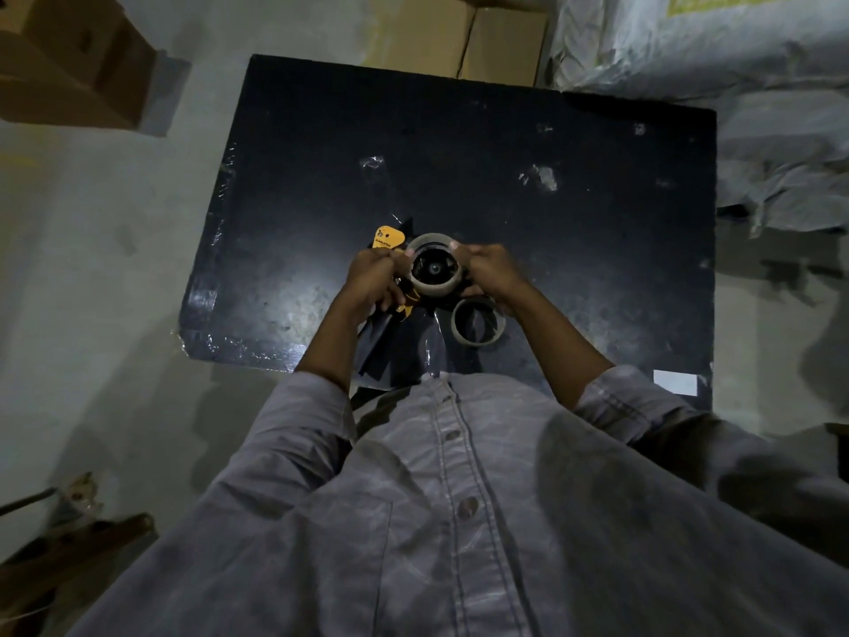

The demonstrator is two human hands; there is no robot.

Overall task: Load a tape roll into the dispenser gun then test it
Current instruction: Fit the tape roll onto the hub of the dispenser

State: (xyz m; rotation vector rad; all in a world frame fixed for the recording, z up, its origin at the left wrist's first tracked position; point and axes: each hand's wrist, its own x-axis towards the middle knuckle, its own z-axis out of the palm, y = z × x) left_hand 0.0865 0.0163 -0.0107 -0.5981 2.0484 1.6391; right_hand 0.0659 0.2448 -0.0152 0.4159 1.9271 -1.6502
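A black and orange tape dispenser gun (pixel 388 239) is held over the near middle of the black table (pixel 505 186). A tape roll (pixel 432 287) sits around the gun's black hub, its open side facing me. My left hand (pixel 374 280) grips the gun and the roll's left edge. My right hand (pixel 489 273) holds the roll's right edge. A second ring, an empty-looking tape core (pixel 478 326), lies flat on the table just under my right wrist.
Bits of clear tape (pixel 544 177) stick to the tabletop farther back. A white label (pixel 675 383) lies at the near right corner. Cardboard boxes (pixel 73 62) stand at the far left and behind the table, wrapped bundles (pixel 735 62) at the right.
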